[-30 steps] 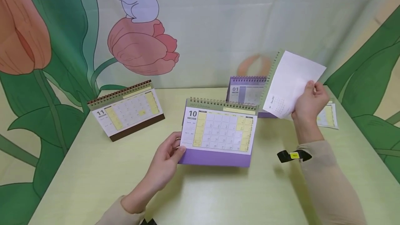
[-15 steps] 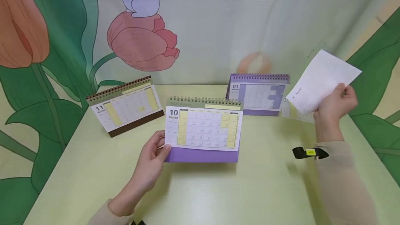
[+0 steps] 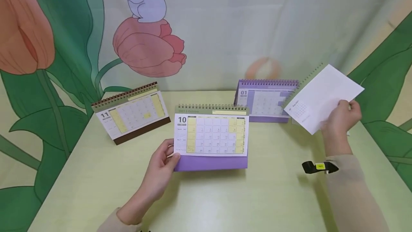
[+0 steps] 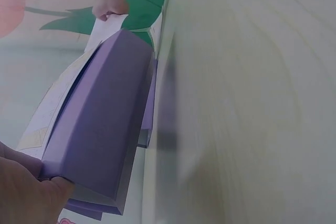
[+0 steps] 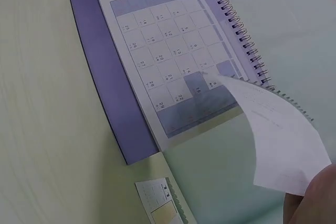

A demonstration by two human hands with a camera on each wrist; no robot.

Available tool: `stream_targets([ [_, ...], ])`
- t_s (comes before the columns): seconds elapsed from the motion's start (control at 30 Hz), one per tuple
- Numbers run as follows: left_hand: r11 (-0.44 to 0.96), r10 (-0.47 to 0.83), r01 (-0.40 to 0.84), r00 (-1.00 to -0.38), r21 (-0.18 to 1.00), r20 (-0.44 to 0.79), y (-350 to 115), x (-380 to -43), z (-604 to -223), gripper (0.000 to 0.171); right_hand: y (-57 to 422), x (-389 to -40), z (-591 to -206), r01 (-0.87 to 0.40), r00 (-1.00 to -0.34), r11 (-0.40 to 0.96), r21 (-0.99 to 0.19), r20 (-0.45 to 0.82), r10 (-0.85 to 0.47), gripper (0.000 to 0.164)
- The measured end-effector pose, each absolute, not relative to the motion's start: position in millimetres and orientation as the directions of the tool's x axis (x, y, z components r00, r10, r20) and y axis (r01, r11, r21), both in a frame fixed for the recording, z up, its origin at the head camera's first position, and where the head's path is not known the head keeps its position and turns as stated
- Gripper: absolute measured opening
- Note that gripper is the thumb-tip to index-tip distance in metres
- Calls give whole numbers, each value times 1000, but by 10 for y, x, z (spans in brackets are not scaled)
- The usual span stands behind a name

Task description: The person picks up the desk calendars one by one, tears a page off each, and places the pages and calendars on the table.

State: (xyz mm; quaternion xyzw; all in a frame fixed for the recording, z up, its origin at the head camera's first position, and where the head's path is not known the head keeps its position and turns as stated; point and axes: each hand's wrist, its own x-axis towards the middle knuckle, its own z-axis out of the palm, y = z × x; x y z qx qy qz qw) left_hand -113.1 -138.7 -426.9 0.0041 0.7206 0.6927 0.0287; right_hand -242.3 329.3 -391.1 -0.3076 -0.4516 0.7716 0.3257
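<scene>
In the head view my left hand grips the lower left corner of a purple desk calendar turned to October, thumb in front. The left wrist view shows the side of its purple stand, raised off the table. My right hand pinches a loose calendar page, mostly white, with a small printed month and a green perforated edge. This page hangs in front of the right end of a second purple calendar, marked 01. In the right wrist view the page curves beside that calendar's coil.
A brown-based calendar marked 11 stands angled at the back left. Another loose page lies on the table by the 01 calendar. Behind the table hangs a curtain printed with flowers.
My right hand has carried the page rightward, away from the October calendar, then lowered it slightly. My left hand has shifted the October calendar a little left.
</scene>
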Motion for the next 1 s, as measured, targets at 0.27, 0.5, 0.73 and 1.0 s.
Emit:
stream_targets([
  [0.27,23,58,-65,-996,998,-66,-1372,-1127,-4243,36,3368,-2348,-3978,-79,-645,-264,-961,-153,749,17],
  [0.5,-9,53,-83,-995,996,-83,-1364,-1113,-4224,37,3442,-2239,-4010,35,-717,-246,-969,-195,669,19],
  [0.73,-28,65,-92,-994,995,-90,-1369,-1120,-4224,37,3550,-2139,-4027,136,-782,-205,-969,-232,579,20],
  [1.0,-26,71,-93,-993,995,-91,-1376,-1132,-4241,37,3651,-2053,-4020,141,-802,-150,-979,-201,563,26],
])
